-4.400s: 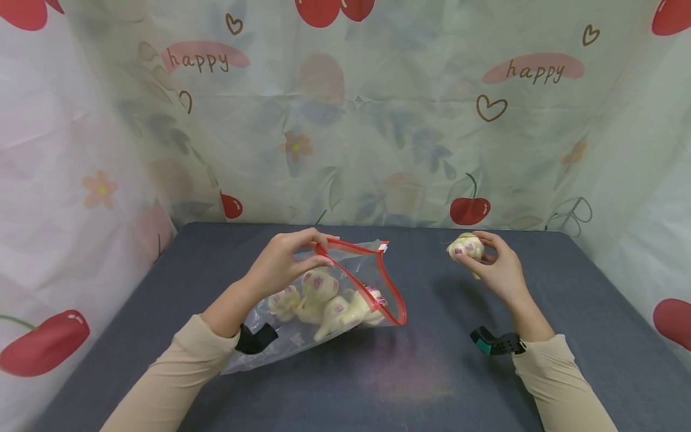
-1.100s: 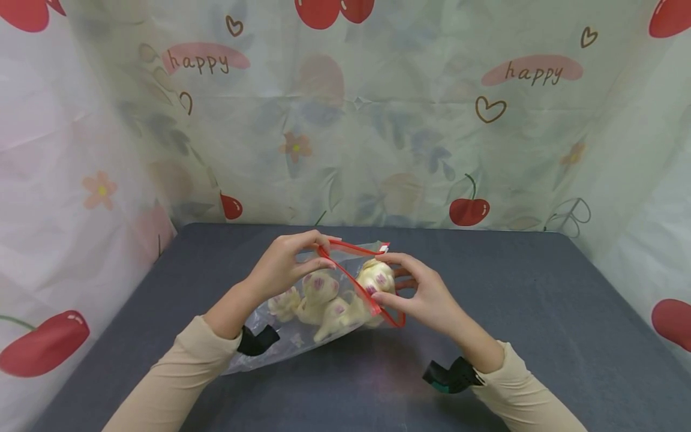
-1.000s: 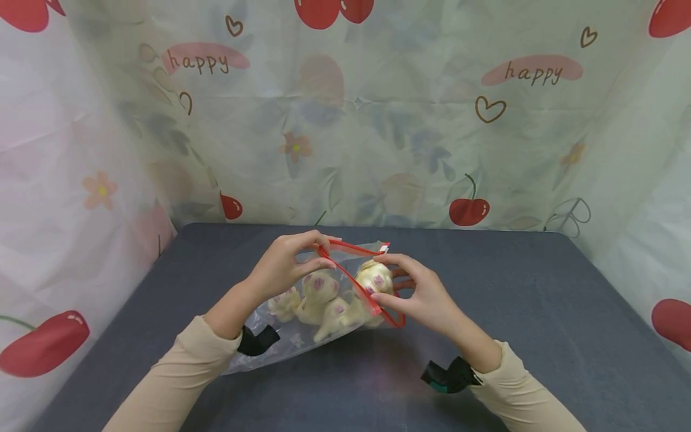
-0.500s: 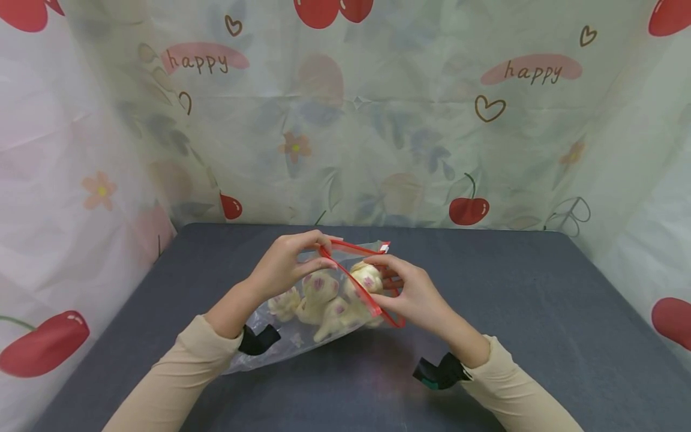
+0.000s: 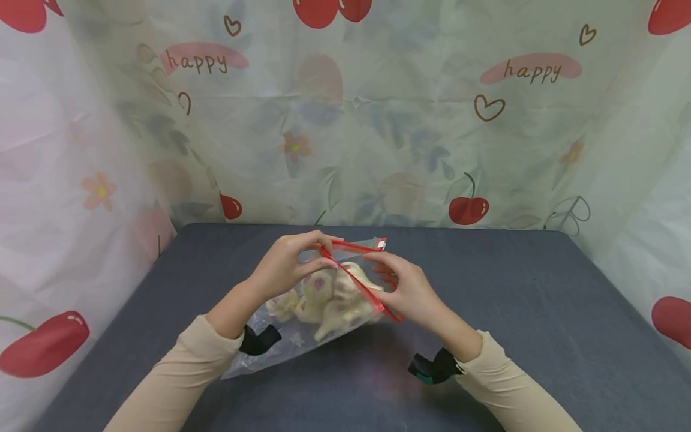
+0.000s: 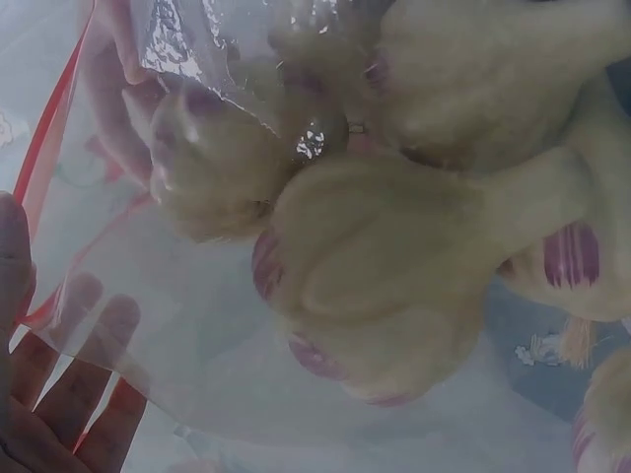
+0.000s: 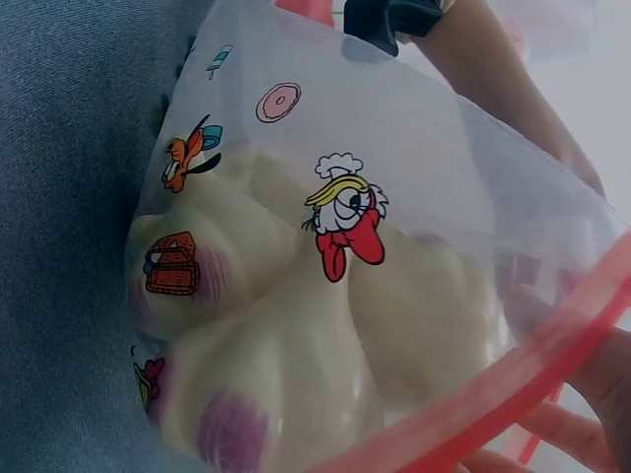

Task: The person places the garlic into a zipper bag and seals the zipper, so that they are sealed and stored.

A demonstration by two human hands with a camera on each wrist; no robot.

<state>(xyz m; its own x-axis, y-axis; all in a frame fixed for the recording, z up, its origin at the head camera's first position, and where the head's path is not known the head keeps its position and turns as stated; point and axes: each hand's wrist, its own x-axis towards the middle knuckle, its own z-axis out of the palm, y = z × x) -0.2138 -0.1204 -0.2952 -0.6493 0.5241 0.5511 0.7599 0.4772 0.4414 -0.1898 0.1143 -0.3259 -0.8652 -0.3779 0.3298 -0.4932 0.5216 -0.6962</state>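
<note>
A clear zip bag with a red zip rim lies tilted on the table in the head view. Several whole garlic bulbs, cream with purple patches, sit inside it. My left hand pinches the red rim at the bag's far left, thumb below and fingers above. At the mouth's right side my right hand has its fingers reaching in, its thumb at the red edge. One garlic bulb lies just inside, left of the right fingertips. Cartoon prints mark the plastic in the right wrist view.
A dark table stretches out under the hands. Behind it hangs a printed curtain with cherries and hearts. A thin looped cord hangs at the table's back right corner. Black straps show at the wrists.
The right hand has carried a garlic bulb from the right into the bag's mouth. That bulb now lies farther left, apart from its fingers. The left hand keeps its place on the rim.
</note>
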